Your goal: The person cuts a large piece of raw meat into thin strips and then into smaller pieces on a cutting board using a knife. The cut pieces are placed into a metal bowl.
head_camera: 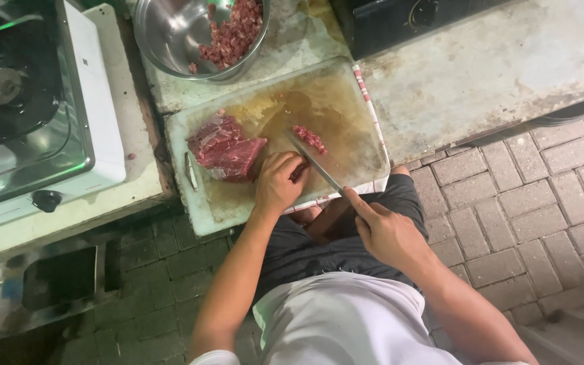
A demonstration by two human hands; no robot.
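A knife (313, 164) is clasped in the right hand (385, 233), its blade angled up-left. Just left of it, a thin meat strip (299, 172) is pinched under the left hand (277, 184); beyond lie the meat slab (224, 149) and cutting board (346, 128).

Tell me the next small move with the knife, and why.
Probably press the knife down through the strip under the left hand. The right hand holds the blade right beside those fingers, the cut pieces lie behind it, and the big slab of meat waits uncut.
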